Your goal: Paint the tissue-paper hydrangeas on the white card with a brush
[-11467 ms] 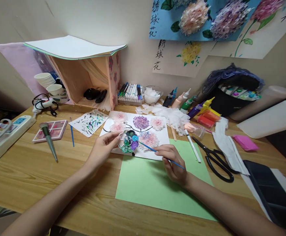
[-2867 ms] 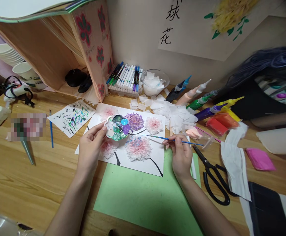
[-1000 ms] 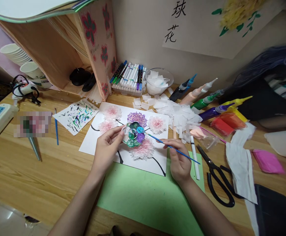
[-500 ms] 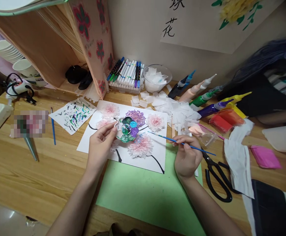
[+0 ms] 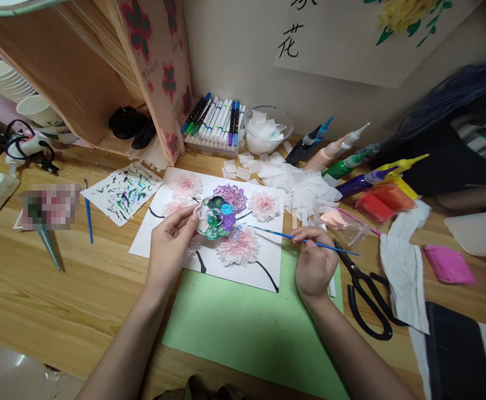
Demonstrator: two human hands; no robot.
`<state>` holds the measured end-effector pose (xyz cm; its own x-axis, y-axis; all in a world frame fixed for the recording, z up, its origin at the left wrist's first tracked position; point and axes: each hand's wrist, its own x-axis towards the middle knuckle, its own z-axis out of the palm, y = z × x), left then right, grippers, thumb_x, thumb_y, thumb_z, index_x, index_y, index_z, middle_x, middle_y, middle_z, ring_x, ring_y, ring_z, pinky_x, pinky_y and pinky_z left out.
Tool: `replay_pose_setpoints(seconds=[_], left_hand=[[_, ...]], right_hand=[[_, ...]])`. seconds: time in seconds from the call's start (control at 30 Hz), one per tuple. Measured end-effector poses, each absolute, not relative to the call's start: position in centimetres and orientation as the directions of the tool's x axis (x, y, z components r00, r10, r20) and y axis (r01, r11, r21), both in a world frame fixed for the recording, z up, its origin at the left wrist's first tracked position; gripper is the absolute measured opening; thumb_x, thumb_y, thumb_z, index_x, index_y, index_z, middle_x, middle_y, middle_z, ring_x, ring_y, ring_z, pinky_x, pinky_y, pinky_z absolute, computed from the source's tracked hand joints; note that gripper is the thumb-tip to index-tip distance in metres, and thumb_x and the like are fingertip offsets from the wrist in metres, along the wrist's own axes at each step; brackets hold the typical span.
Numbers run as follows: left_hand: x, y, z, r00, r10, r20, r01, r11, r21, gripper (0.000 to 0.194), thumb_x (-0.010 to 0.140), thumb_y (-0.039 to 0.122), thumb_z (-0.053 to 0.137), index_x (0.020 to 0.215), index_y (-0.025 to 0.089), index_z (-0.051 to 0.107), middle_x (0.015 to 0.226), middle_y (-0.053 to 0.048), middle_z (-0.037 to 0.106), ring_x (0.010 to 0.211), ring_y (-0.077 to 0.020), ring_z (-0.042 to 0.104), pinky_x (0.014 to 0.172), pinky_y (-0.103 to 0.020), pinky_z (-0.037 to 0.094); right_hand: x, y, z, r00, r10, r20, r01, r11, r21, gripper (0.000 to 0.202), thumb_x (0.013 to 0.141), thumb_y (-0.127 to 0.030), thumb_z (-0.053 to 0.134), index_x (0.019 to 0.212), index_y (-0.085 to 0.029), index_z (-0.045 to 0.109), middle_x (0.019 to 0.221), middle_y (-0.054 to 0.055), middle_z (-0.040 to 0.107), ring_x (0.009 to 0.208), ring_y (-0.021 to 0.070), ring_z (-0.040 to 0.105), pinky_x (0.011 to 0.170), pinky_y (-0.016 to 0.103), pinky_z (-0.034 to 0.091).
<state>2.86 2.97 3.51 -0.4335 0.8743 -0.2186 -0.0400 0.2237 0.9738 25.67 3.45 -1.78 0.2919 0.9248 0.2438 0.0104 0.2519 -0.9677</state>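
Observation:
My left hand (image 5: 171, 236) pinches the rim of a small flower-shaped paint palette (image 5: 214, 218), its wells smeared green, blue, purple and black. It is held above a white sheet (image 5: 243, 276) that bears several fluffy pink paper flowers. Behind the palette shows a purple flower (image 5: 235, 197). In my right hand (image 5: 316, 261) is a thin blue paintbrush (image 5: 284, 235), closed between thumb and fingers and pointing left. The brush tip is over the upper edge of the front pink flower (image 5: 241, 247), which carries some blue; whether it touches I cannot tell.
Green paper (image 5: 243, 328) lies under the sheet. Black scissors (image 5: 363, 283) rest to the right, beside white crepe paper (image 5: 403, 278). Paint bottles (image 5: 345, 166), a paper heap (image 5: 299, 186), a glass bowl (image 5: 268, 133) and markers (image 5: 216, 122) line the back. Leftward lies a paint-spotted sheet (image 5: 122, 194).
My right hand has shifted slightly left, bringing the brush tip a little closer to the palette and the front flower. My left hand and the palette are almost still.

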Motion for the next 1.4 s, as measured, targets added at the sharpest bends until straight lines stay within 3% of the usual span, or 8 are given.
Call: replay_pose_setpoints(seconds=[0.87,1.4], left_hand=[[2.86,3.02,3.72,-0.420,0.880,-0.224,-0.052,0.223,0.973,0.034,0.070,0.040,0.075,0.097,0.019,0.074,0.102,-0.007,0.073,0.086,-0.0192,0.067,0.065,-0.023,0.053],[2.83,3.06,3.50,-0.421,0.886,-0.195,-0.037,0.198,0.980,0.031,0.071,0.038,0.074,0.096,0.019,0.074,0.099,-0.006,0.073,0.084,-0.0173,0.067,0.063,-0.021,0.053]], right_hand=[[25.60,3.42,-1.97,0.307,0.940,0.150,-0.003,0.159,-0.987,0.013,0.081,-0.022,0.049,0.077,-0.019,0.062,0.076,0.000,0.060,0.073,0.0143,0.058,0.069,0.029,0.043],[25.44,3.35,-1.99,0.247,0.926,0.286,0.008,0.294,-0.956,0.016,0.083,-0.019,0.047,0.074,-0.019,0.061,0.074,0.000,0.058,0.071,0.0136,0.056,0.067,0.028,0.043]])
